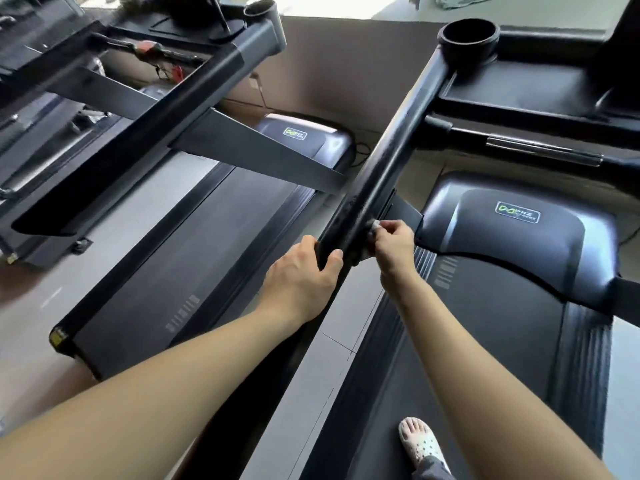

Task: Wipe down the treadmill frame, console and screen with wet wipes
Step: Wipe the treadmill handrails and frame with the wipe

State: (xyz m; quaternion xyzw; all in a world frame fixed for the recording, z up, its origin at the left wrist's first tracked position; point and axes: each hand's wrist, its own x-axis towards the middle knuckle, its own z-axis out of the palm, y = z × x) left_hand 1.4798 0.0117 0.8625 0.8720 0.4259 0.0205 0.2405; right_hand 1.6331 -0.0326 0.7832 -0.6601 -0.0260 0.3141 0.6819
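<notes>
Wipe (373, 226), small and white, is pinched by the curled fingers of the right hand (393, 245) and pressed against the black handrail (391, 157). Soft, damp and limp, it seems; best held bunched. Rigid handrail is gripped by the left hand (301, 275).

— Where are our arms?
— Both bare and stretched forward, the forearms nearly straight. Our left grip (301, 271) curls fingers and thumb round the handrail (391, 161).
— And our right?
— Our right grip (394, 244) pinches a wet wipe (372, 232) against the same rail, just beyond the left.
</notes>
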